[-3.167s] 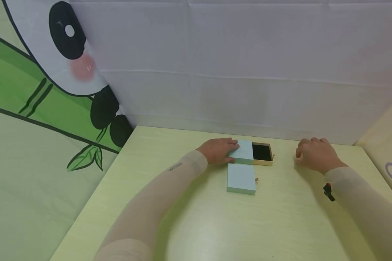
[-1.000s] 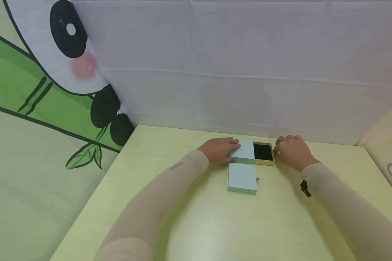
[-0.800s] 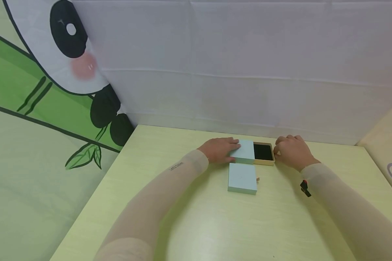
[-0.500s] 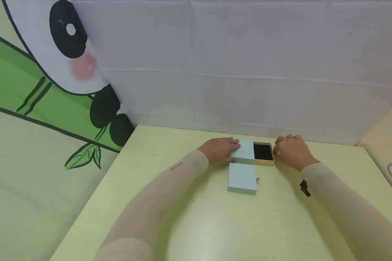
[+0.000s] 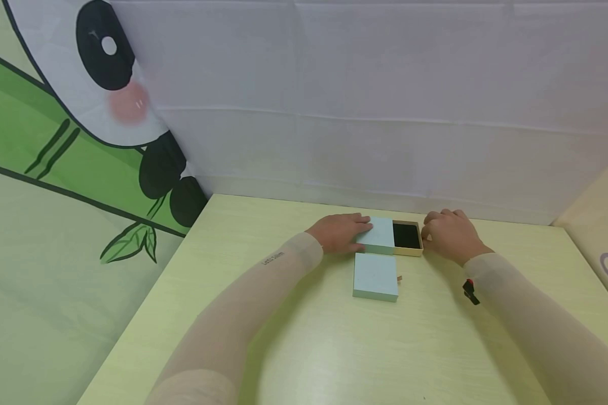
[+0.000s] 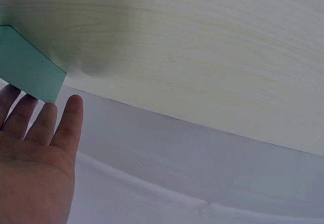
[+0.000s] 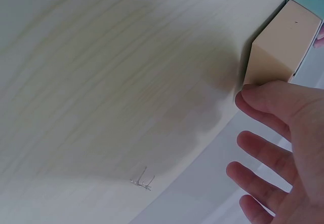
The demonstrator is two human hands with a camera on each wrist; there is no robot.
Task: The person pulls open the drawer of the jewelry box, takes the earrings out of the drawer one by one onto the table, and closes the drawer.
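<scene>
A pale blue drawer box (image 5: 380, 233) lies near the table's back edge, its tan tray (image 5: 407, 252) with a black lining partly slid out to the right. My left hand (image 5: 336, 233) rests on the sleeve's left end, fingers straight in the left wrist view, where the blue-green sleeve (image 6: 30, 64) shows at their tips. At the tray's right end is my right hand (image 5: 451, 233). In the right wrist view its thumb and forefinger pinch together against the end of the tray (image 7: 283, 41); the small pull tab there is hidden. The other fingers are spread.
A second pale blue box (image 5: 375, 277), with its tray inside and a small brown tab (image 5: 399, 279) on the right, lies just in front of the first. The light wooden table (image 5: 324, 349) meets a pale cloth backdrop (image 5: 334, 152) behind. A printed cloth (image 5: 56, 225) hangs at left.
My right hand came left to the tray's end over the earlier frames. Since half a second ago, hand and tray have shifted slightly left, into the sleeve. My left hand has stayed put.
</scene>
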